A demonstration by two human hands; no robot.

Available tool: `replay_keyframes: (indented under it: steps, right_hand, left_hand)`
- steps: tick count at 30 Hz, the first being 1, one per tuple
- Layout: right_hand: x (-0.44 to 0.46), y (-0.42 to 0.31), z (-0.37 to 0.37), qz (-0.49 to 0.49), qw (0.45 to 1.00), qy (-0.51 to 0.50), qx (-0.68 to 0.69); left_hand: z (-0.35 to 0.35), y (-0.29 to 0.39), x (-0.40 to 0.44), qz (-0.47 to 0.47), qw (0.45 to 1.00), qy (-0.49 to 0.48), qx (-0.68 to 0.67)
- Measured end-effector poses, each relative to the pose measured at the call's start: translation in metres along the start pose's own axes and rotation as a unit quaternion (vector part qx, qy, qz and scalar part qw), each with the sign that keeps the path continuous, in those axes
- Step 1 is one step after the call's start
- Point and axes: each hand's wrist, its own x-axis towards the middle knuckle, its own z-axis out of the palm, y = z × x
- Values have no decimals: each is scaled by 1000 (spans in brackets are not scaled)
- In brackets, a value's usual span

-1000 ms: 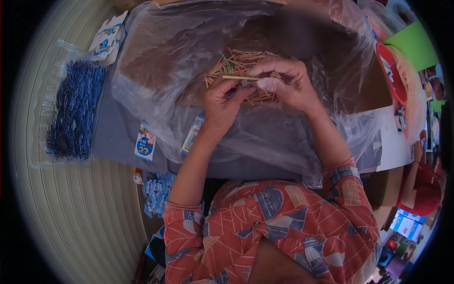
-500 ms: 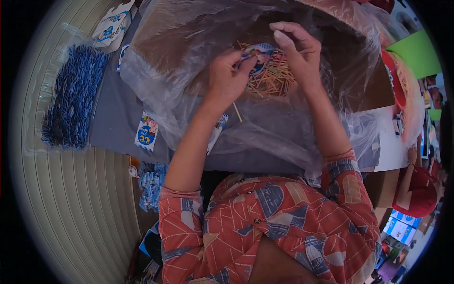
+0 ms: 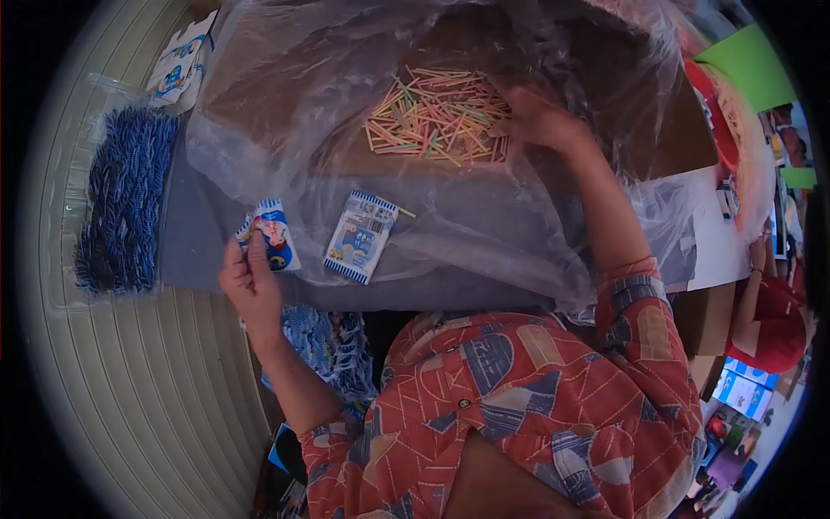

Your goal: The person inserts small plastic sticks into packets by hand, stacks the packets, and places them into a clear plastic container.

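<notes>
In my left hand [image 3: 251, 281], thumb and fingers are closed on a small blue-and-white printed packet [image 3: 278, 235] with a striped end, over the grey cloth's left side. A striped edge shows beside the thumb; I cannot tell whether it belongs to a second packet. My right hand [image 3: 543, 119] is inside the plastic-lined box, fingers apart at the right edge of a pile of thin pastel sticks [image 3: 441, 121]. Its fingertips are dim, and nothing shows in them. Another packet [image 3: 360, 238] lies flat before the box, with a loose stick [image 3: 396, 206] by its top corner.
Clear plastic sheeting [image 3: 268, 112] drapes over the box [image 3: 635, 112] and onto the grey cloth [image 3: 424, 290]. To the left lies a bag of blue striped packets [image 3: 128, 199], below a white printed carton [image 3: 181, 65]. A person in red [image 3: 769, 324] is at far right.
My left hand has moved from above the sticks down and left to the packet's spot on the cloth. My right hand has lowered to the pile's edge. The view has shifted slightly.
</notes>
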Motion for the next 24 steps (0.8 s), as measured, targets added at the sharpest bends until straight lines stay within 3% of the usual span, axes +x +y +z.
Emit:
replay_keyframes:
  steps: [2,4,5,7,8,10,11,13,15,16,19,21,22,23,24]
  right_hand:
    - [1,-4,-2,-1,1000,4,-9]
    - [4,-6,2,1,1000,12,-24]
    - [6,-6,9,16,998,30,-45]
    - [5,-11,10,36,996,49,-70]
    - [1,-18,6,33,994,47,-93]
    - [1,-22,5,31,991,42,-120]
    - [6,-20,7,32,986,13,-166]
    - [8,-26,11,19,976,-22,-215]
    - [-1,-33,13,-45,949,30,-312]
    - [5,-28,16,-58,948,30,-311]
    - [19,0,26,8,965,16,-262]
    - [9,16,22,-27,974,218,-45]
    - [8,20,19,-20,974,222,-48]
    - [8,22,17,-34,960,239,143]
    - [8,23,15,-48,910,249,328]
  left_hand:
    - [-33,-17,7,-21,997,6,68]
    - [-48,-42,18,58,949,-47,307]
    - [-46,-46,21,59,949,-49,306]
    - [-26,-37,22,241,838,7,490]
    - [-19,-29,21,242,840,4,485]
    - [-5,-11,17,307,822,122,463]
    - [4,-7,8,304,825,123,461]
    - [24,6,-18,250,898,41,359]
    - [55,22,-36,175,918,-113,338]
    - [66,20,-40,181,896,-132,384]
    - [86,14,-53,191,856,-136,461]
    - [92,8,-56,208,842,-129,482]
    - [94,5,-59,209,837,-125,489]
    - [97,4,-61,213,833,-122,496]
    - [98,3,-61,223,832,-127,492]
